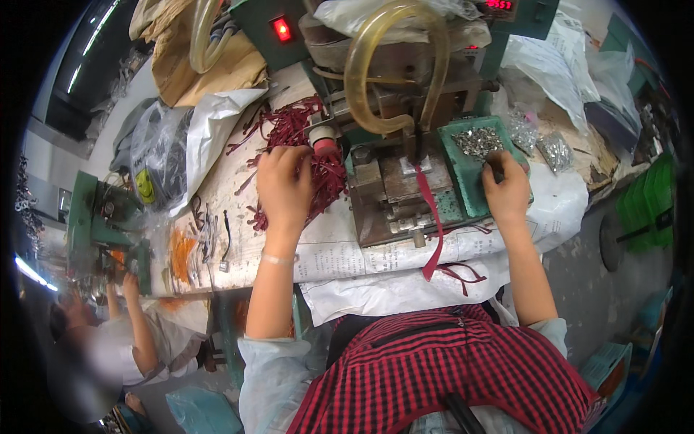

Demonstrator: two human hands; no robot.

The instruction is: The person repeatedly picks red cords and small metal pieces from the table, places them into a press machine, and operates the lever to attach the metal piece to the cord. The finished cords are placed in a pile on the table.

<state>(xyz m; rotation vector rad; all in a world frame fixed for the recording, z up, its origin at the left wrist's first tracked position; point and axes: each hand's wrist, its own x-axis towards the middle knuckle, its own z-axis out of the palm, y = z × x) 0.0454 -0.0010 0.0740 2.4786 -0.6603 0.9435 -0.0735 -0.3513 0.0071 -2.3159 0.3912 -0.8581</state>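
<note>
A dark red strap (429,210) hangs from the metal die (416,168) of a press, its free end trailing toward me over white paper. My left hand (283,184) is beside a red button with a metal collar (327,147), fingers loosely bent and thumb apart; whether it touches the button is unclear. Under and behind that hand lies a pile of dark red straps (329,182). At the right edge of a green tray (473,206), my right hand (508,189) has its fingers pinched around something small and dark. Small metal pieces (478,142) fill the tray's far part.
A yellowish hose (356,69) loops above the press. Bags of metal parts (555,152) lie right of the tray; plastic wrapping (163,148) is on the left. Loose straps (463,276) rest on the paper (340,260). Another person (155,340) works at the lower left.
</note>
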